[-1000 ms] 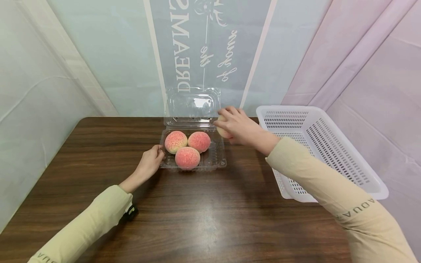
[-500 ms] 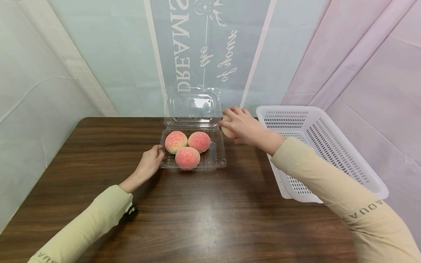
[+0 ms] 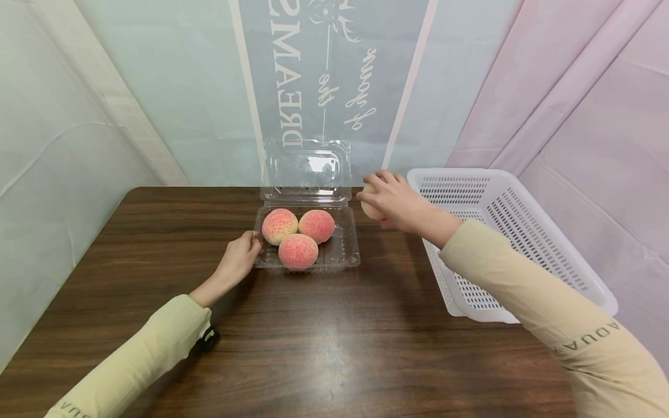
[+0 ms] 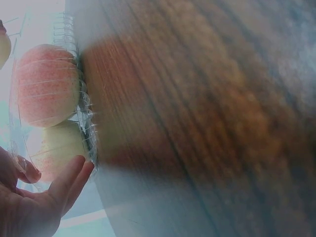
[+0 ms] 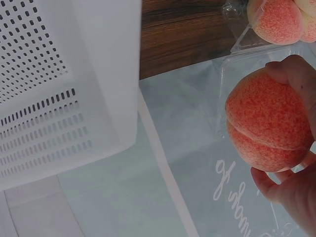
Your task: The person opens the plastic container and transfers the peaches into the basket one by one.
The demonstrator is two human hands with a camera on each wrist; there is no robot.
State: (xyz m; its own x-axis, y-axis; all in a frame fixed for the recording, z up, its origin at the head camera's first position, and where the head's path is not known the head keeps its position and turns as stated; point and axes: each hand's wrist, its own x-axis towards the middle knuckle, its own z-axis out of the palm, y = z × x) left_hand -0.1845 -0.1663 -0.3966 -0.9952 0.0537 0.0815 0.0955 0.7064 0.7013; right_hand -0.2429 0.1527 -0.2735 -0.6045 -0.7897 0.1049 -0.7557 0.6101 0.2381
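Observation:
My right hand (image 3: 394,200) grips a peach (image 5: 269,121) in the air between the clear plastic clamshell box (image 3: 342,247) and the white basket. Red and speckled in the right wrist view, that peach is mostly hidden by the fingers in the head view. Three more peaches sit in the box: a yellow-red peach (image 3: 280,225) at back left, a pink peach (image 3: 316,225) beside it and another pink peach (image 3: 298,251) in front. The box's lid (image 3: 308,168) stands raised at the back. My left hand (image 3: 237,255) pinches the box's left side wall, thumb over the rim.
A white perforated plastic basket (image 3: 543,232) stands at the right of the brown wooden table (image 3: 324,337). My right forearm crosses over its near left part. A printed curtain (image 3: 334,69) hangs right behind the table's far edge.
My right hand has moved a little to the right with the peach, away from the box and closer to the basket. The left hand and the box have stayed put.

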